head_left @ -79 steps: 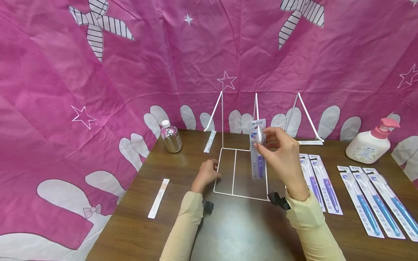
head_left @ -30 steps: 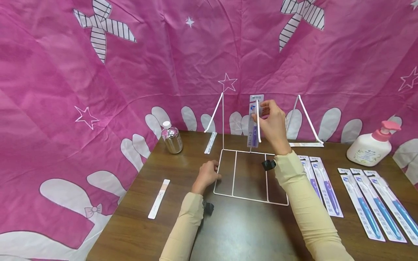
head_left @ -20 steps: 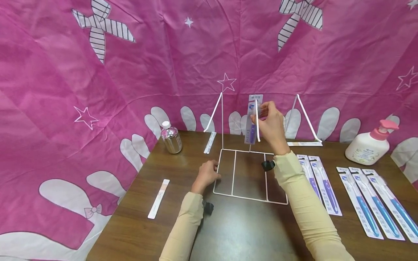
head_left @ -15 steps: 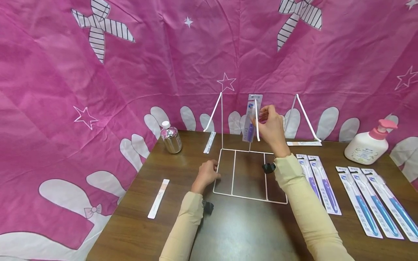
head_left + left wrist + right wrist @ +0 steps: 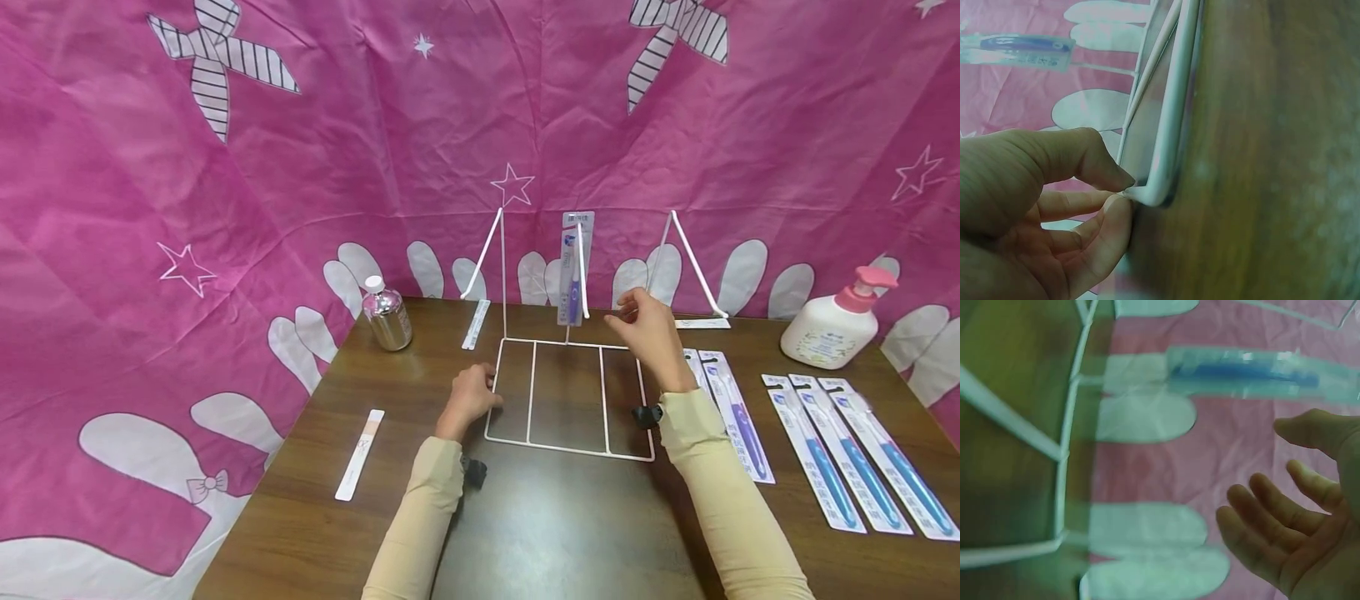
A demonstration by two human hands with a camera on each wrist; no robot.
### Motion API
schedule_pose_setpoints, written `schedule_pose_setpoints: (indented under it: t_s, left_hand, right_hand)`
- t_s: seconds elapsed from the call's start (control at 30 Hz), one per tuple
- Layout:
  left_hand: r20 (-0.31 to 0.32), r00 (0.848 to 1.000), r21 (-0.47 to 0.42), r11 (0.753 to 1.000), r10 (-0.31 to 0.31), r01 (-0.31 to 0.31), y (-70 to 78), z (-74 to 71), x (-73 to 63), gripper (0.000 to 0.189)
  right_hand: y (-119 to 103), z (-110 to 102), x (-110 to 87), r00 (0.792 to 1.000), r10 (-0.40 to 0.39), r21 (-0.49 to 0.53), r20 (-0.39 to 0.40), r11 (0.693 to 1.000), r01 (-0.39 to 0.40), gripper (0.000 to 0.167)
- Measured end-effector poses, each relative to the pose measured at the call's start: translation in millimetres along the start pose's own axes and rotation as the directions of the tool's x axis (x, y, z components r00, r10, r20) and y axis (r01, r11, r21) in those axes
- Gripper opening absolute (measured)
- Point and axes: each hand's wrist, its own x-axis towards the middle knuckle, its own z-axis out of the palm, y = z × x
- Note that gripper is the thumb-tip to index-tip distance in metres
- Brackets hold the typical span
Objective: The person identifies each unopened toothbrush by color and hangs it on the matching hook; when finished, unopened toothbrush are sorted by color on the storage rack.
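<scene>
A white wire rack (image 5: 555, 448) stands on the table, with three slanted arms rising at its back. From the middle arm hangs a purple toothbrush in a clear blister pack (image 5: 567, 279), roughly upright. My left hand (image 5: 471, 395) pinches the left side of the rack's base; in the left wrist view thumb and finger meet at the wire corner (image 5: 1157, 187). To the right of the hanging toothbrush is my right hand (image 5: 651, 337), apart from it. The right wrist view shows its fingers (image 5: 1266, 515) loosely bent with nothing between them.
Packaged purple toothbrushes (image 5: 738, 417) lie right of the rack, and three blue ones (image 5: 817, 454) farther right. A pump bottle (image 5: 828, 333) stands at the back right, a silver bottle (image 5: 388, 317) at the back left. Slim white packets (image 5: 360, 454) lie on the wooden table (image 5: 300, 533).
My right hand has hung the purple toothbrush on the middle arm, let go of it, and drawn back to the right and down. The left hand has stayed on the rack.
</scene>
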Motion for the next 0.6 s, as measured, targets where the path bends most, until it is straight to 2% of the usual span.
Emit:
schedule_pose_setpoints:
  t_s: [0.17, 0.33, 0.6]
  left_hand:
    - [-0.002, 1.0, -0.004, 1.0, -0.009, 0.009, -2.1, 1.1, 0.9, 0.045]
    - [0.005, 1.0, -0.019, 1.0, -0.01, 0.01, -2.8, 0.7, 0.7, 0.046]
    - [0.002, 1.0, -0.01, 1.0, 0.003, -0.003, -1.2, -0.2, 1.0, 0.046]
  right_hand:
    - [31.4, -17.6, -14.3, 0.997, 0.01, -0.107, 0.081, 0.994, -0.001, 0.024]
    - [60.2, -37.2, -25.1, 0.984, 0.077, -0.187, 0.161, 0.981, -0.047, 0.029]
    - [87.2, -57.7, -32.9, 0.968, 0.145, -0.265, 0.206, 0.96, -0.088, 0.034]
